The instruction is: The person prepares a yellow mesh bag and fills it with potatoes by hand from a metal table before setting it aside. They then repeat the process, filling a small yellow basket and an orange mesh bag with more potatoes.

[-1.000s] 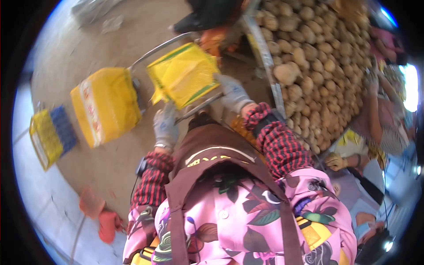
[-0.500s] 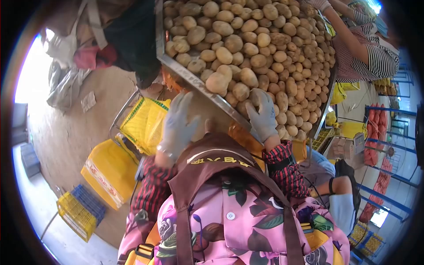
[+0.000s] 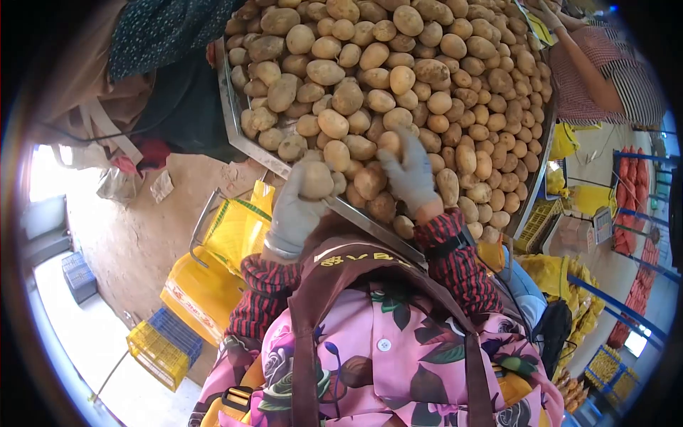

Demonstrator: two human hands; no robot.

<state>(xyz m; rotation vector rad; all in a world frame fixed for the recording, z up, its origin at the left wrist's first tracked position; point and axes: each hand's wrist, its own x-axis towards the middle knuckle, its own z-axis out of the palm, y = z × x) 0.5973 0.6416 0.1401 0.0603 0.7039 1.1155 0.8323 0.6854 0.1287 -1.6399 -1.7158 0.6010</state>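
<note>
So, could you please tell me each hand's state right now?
Left hand: holding a potato.
Right hand: at another potato; whether gripped cannot be told.

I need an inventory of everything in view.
Potatoes: many, brown, on the table
Table: one, silver rim, upper centre
Mesh bag: one, yellow, left
Printed container: one, yellow, beside mesh bag
Crates: several, yellow or blue, lower left
Sacks: several, red, right
Other people: two or more, dark or striped clothes, top
Apron: one, brown, lower centre
Shirt: one, pink, lower centre
Left hand: one, grey-gloved, at the potatoes
Right hand: one, grey-gloved, on potatoes
</note>
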